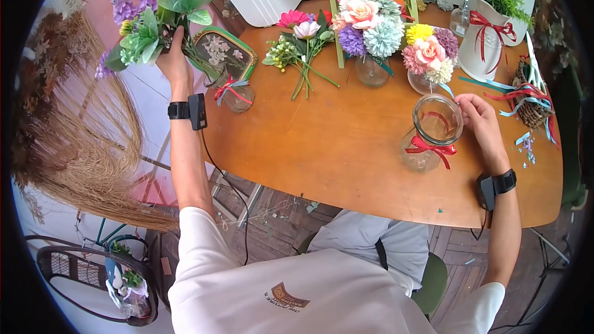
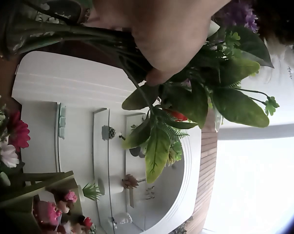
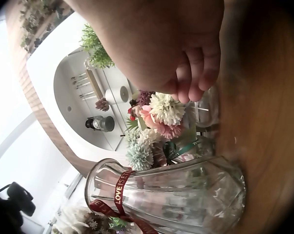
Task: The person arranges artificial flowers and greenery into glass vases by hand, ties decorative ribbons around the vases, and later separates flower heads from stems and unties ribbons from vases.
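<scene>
My left hand [image 1: 174, 55] grips a bunch of stems under red and purple flowers with green leaves [image 1: 148, 36]. In the left wrist view the fingers curl round the stems [image 2: 73, 34]. Their lower ends reach the mouth of a small glass vase [image 1: 240, 98] with a red and blue ribbon. My right hand [image 1: 481, 120], fingers loosely bent, is beside the rim of a larger glass vase [image 1: 421, 148] tied with a red ribbon [image 1: 431, 147]. In the right wrist view that vase [image 3: 186, 195] stands apart from the visible fingers [image 3: 196, 73]; thumb and index finger are hidden there.
Loose flowers [image 1: 303, 40] lie mid-table [image 1: 309, 142]. Behind are two filled vases [image 1: 371, 73], dolls on a green stand [image 1: 339, 37] and a white pitcher [image 1: 486, 49] with greenery. A wicker piece with ribbons [image 1: 532, 102] lies at right; dried grass [image 1: 105, 148] stands at left.
</scene>
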A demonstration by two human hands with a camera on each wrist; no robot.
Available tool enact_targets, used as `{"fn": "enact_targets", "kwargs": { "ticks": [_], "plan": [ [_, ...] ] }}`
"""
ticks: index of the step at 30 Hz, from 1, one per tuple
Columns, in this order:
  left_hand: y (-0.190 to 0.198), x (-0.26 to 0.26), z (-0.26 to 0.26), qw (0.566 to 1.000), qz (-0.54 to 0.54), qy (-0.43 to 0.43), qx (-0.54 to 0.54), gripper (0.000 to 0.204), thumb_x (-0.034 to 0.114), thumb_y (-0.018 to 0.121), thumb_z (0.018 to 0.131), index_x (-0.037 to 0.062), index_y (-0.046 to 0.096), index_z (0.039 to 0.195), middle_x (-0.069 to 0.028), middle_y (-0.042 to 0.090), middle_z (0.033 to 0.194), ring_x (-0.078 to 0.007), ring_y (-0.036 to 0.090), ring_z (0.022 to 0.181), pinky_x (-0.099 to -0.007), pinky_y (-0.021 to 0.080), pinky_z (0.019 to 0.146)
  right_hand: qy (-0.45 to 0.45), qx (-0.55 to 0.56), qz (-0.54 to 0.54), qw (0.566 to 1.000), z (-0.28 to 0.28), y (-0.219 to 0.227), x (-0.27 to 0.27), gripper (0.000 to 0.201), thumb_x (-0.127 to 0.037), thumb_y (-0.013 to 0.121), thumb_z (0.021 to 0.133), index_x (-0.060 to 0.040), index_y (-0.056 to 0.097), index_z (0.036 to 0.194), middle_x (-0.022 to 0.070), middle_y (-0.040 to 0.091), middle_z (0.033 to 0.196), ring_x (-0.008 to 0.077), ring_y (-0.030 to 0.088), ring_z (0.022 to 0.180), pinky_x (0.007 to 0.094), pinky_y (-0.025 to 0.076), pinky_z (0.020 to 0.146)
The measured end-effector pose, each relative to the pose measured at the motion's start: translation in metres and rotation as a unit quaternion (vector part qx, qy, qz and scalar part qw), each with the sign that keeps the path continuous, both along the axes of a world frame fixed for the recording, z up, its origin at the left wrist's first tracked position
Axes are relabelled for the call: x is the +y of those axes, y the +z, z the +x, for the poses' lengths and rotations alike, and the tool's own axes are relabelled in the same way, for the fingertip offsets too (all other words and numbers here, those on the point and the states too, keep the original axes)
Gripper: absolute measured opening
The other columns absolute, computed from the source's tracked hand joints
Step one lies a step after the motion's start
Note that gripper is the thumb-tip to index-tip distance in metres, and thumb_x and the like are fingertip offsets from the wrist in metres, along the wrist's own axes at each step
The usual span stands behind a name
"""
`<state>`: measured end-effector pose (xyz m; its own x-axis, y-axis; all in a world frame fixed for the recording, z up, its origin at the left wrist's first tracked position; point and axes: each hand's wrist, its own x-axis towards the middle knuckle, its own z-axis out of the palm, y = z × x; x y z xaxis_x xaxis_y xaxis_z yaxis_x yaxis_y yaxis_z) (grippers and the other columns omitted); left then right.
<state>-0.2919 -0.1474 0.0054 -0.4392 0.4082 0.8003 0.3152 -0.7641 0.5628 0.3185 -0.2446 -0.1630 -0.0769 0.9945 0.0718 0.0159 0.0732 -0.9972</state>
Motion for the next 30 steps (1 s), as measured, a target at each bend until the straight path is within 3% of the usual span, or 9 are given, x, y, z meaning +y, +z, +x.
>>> {"fn": "enact_targets", "kwargs": {
  "ticks": [2,6,8,10,13,15,19,26,30],
  "plan": [
    [0.014,0.001,-0.002,0.992,-0.017,0.073,0.099,0.026,0.008,0.073,0.092,0.0004,0.064,0.116,-0.0037,0.066,0.113,-0.0125,0.060,0.099,-0.0290,0.049,0.085,0.009,0.000,0.003,1.000,-0.005,-0.004,0.005,0.024,-0.024,0.056,0.105,-0.0041,0.068,0.111,-0.0029,0.062,0.086,0.0046,0.056,0.077,0.0200,0.047,0.071],
    [0.032,0.018,-0.023,0.990,-0.079,0.056,0.100,0.017,0.020,0.070,0.097,0.0049,0.070,0.106,-0.0004,0.068,0.101,-0.0100,0.059,0.084,-0.0275,0.046,0.072,0.027,0.011,0.028,0.999,0.001,-0.005,0.002,0.025,-0.025,0.057,0.105,-0.0044,0.069,0.111,-0.0011,0.066,0.090,0.0056,0.060,0.082,0.0209,0.050,0.073],
    [0.034,0.042,-0.029,0.996,-0.070,-0.047,0.015,0.028,0.012,0.069,0.097,0.0012,0.066,0.122,-0.0014,0.066,0.116,-0.0111,0.061,0.097,-0.0282,0.048,0.085,0.020,-0.012,0.014,1.000,-0.001,-0.003,0.001,0.026,-0.026,0.057,0.105,-0.0036,0.069,0.111,-0.0005,0.066,0.090,0.0059,0.061,0.082,0.0218,0.051,0.073],
    [0.034,0.059,-0.028,0.982,-0.092,-0.161,-0.034,0.033,0.010,0.072,0.093,-0.0036,0.065,0.123,-0.0039,0.066,0.121,-0.0148,0.064,0.101,-0.0303,0.050,0.086,0.038,-0.007,0.036,0.999,0.002,-0.004,0.002,0.025,-0.024,0.056,0.104,-0.0031,0.069,0.110,-0.0006,0.066,0.089,0.0064,0.061,0.081,0.0221,0.051,0.074],
    [0.026,0.071,0.003,0.958,-0.183,-0.214,-0.058,0.037,0.009,0.074,0.092,-0.0057,0.063,0.124,-0.0055,0.067,0.123,-0.0147,0.065,0.104,-0.0294,0.051,0.087,0.041,-0.027,0.031,0.998,0.002,0.004,-0.003,0.027,-0.026,0.053,0.106,-0.0042,0.068,0.113,-0.0019,0.065,0.090,0.0055,0.060,0.081,0.0218,0.051,0.074],
    [0.018,0.056,0.058,0.942,-0.226,-0.240,-0.060,0.040,0.010,0.075,0.091,-0.0058,0.063,0.125,-0.0069,0.066,0.125,-0.0146,0.065,0.107,-0.0276,0.051,0.090,0.038,-0.029,0.031,0.998,0.002,0.005,-0.003,0.027,-0.026,0.053,0.106,-0.0041,0.068,0.113,-0.0020,0.065,0.089,0.0056,0.060,0.081,0.0218,0.051,0.075],
    [-0.017,0.081,0.086,0.910,-0.307,-0.268,-0.072,0.039,0.005,0.072,0.092,-0.0059,0.060,0.127,-0.0114,0.067,0.124,-0.0189,0.067,0.109,-0.0293,0.054,0.091,0.045,-0.029,0.039,0.998,0.002,0.001,0.000,0.027,-0.026,0.054,0.105,-0.0042,0.068,0.112,-0.0023,0.064,0.089,0.0056,0.060,0.081,0.0219,0.051,0.075],
    [-0.072,0.092,0.126,0.870,-0.410,-0.270,-0.045,0.031,0.011,0.075,0.091,-0.0056,0.064,0.115,-0.0089,0.070,0.106,-0.0188,0.070,0.087,-0.0299,0.058,0.070,0.039,-0.027,0.045,0.998,0.002,0.001,0.000,0.028,-0.025,0.053,0.104,-0.0020,0.068,0.108,0.0003,0.066,0.088,0.0081,0.063,0.080,0.0246,0.053,0.073],
    [-0.100,0.108,0.129,0.865,-0.436,-0.242,-0.055,0.032,0.012,0.077,0.090,-0.0056,0.064,0.113,-0.0092,0.070,0.103,-0.0194,0.070,0.083,-0.0310,0.058,0.068,0.045,-0.029,0.043,0.998,0.003,0.001,0.000,0.027,-0.025,0.055,0.104,-0.0028,0.068,0.109,-0.0007,0.066,0.088,0.0070,0.062,0.080,0.0235,0.052,0.073]
  ]
}}
